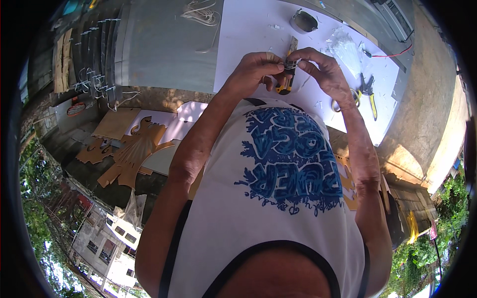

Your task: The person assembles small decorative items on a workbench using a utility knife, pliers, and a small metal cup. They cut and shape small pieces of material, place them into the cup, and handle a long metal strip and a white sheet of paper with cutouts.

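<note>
My left hand (pixel 257 72) and my right hand (pixel 324 73) meet above a white sheet (pixel 243 30). Fingertips of both pinch a small dark and silvery piece (pixel 290 65) with thin pale wire at it; its exact kind is too small to make out. Just below the fingers lies a yellow and black utility knife (pixel 284 89), partly covered by them. To the right of my right hand are wire-cutting pliers (pixel 368 97) with yellow and black handles. Beside that wrist, scissors (pixel 337 105) with yellowish ring handles are partly hidden by my forearm.
A dark round container (pixel 304 22) stands toward the sheet's far edge, near crumpled clear plastic (pixel 345 47) and small scraps. Coiled white wire (pixel 201 14) rests on the grey tabletop (pixel 154 44). Dark strips with wires (pixel 97 54) hang at left. Brown cut-out panels (pixel 139 141) lie lower left.
</note>
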Action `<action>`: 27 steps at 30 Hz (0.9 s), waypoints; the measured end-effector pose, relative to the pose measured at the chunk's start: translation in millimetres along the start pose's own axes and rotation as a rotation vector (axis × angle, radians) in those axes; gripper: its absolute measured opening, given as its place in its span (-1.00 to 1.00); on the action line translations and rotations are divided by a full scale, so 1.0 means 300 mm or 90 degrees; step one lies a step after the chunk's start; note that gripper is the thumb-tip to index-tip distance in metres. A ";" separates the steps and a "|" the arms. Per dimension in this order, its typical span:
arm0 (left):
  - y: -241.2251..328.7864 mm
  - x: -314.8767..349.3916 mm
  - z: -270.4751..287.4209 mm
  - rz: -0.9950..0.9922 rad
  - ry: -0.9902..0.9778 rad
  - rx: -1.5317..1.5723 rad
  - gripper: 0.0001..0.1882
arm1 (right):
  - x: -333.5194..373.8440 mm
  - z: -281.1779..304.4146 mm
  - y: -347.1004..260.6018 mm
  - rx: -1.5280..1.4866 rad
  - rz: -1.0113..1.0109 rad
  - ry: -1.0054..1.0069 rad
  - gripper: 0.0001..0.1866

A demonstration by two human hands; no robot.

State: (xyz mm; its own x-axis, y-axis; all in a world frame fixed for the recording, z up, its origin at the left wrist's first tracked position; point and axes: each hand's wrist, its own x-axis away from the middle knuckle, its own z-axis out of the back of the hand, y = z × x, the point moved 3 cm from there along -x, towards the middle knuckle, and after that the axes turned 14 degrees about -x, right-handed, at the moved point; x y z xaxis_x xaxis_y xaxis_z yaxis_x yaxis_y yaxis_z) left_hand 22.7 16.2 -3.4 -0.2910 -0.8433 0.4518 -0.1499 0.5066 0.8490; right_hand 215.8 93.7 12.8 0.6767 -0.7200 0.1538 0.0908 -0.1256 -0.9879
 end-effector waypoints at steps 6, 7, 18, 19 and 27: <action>-0.009 -0.007 -0.005 -0.022 -0.013 -0.048 -0.82 | 0.007 0.004 0.019 -0.183 0.010 -0.052 -0.79; -0.010 -0.007 -0.005 -0.022 -0.013 -0.044 -0.82 | 0.005 0.004 0.017 -0.160 0.006 -0.054 -0.78; -0.012 -0.009 0.007 -0.046 -0.004 -0.064 -0.82 | 0.017 -0.023 -0.049 -0.109 0.035 -0.066 -0.78; -0.011 -0.009 0.008 -0.045 -0.004 -0.068 -0.83 | 0.015 -0.023 -0.044 -0.086 0.036 -0.069 -0.78; -0.027 -0.010 0.026 -0.015 -0.004 -0.064 -0.81 | 0.006 -0.013 -0.026 -0.022 0.075 -0.095 -0.83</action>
State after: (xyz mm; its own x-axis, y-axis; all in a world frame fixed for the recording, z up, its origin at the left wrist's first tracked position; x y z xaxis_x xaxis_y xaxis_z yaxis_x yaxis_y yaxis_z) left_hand 17.2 16.0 -13.8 -0.2951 -0.8532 0.4301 -0.0615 0.4661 0.8826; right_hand 213.4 90.6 21.0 0.7818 -0.6228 0.0307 -0.0184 -0.0722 -0.9972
